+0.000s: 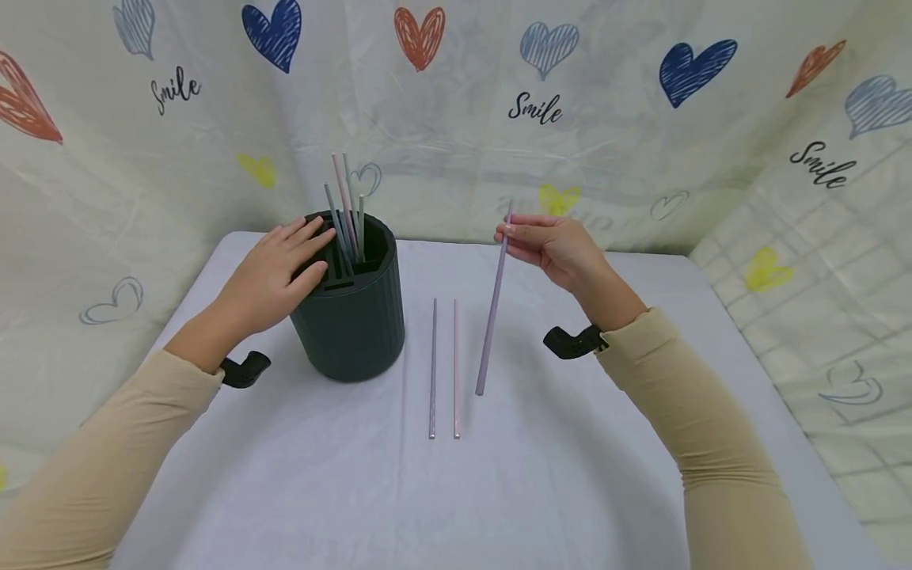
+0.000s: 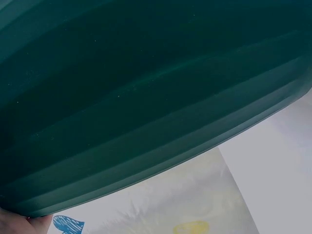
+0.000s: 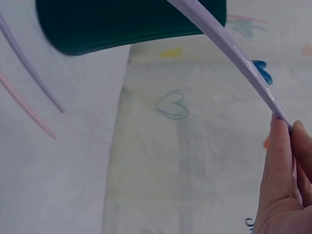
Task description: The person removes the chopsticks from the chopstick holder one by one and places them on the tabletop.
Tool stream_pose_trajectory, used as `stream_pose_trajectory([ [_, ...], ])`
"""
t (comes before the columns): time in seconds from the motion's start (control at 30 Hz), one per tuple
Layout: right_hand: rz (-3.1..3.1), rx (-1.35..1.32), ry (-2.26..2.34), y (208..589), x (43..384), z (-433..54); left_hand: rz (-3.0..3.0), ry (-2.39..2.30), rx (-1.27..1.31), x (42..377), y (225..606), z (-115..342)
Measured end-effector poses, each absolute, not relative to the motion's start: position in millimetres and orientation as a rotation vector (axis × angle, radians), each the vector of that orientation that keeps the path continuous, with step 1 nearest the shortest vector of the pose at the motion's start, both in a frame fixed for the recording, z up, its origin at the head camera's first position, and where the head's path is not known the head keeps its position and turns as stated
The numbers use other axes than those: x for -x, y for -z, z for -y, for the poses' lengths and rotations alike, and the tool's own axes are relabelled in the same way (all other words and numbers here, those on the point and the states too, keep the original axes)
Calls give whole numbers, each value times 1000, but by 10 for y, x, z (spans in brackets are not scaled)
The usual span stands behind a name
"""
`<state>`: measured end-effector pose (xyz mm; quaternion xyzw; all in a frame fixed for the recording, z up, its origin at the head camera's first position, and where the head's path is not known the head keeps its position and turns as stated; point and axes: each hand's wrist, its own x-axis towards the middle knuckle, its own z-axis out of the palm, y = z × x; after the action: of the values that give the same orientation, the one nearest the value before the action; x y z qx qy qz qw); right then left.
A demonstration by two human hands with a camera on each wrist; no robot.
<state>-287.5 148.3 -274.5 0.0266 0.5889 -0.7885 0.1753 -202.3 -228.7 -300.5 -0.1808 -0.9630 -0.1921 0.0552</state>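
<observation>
A dark green utensil holder [image 1: 349, 332] with a divided top stands at the left of the table. My left hand [image 1: 274, 273] rests on its near-left rim, fingers spread over the opening. Several pastel chopsticks [image 1: 343, 210] stand upright inside it. To the right, my right hand [image 1: 559, 245] pinches a lilac chopstick [image 1: 490, 332] by its upper end between thumb and fingers. The stick slants with its thick end down, over the tabletop. Between holder and hand lie a purple chopstick [image 1: 433, 368] and a pink chopstick [image 1: 457, 368], side by side. The holder's wall [image 2: 156, 97] fills most of the left wrist view.
A white cloth covers the table [image 1: 356, 491]. Behind it hangs a pale curtain [image 1: 456, 119] printed with hearts and lettering, reaching round both sides. A black wrist strap piece [image 1: 245, 370] sticks out from each wrist.
</observation>
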Motion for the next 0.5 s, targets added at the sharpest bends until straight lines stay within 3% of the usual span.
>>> stream_pose_trajectory([
  [0.5, -1723, -230, 1930, 3407, 3012, -1437, 2914, 582, 559, 2025, 3018, 2296],
])
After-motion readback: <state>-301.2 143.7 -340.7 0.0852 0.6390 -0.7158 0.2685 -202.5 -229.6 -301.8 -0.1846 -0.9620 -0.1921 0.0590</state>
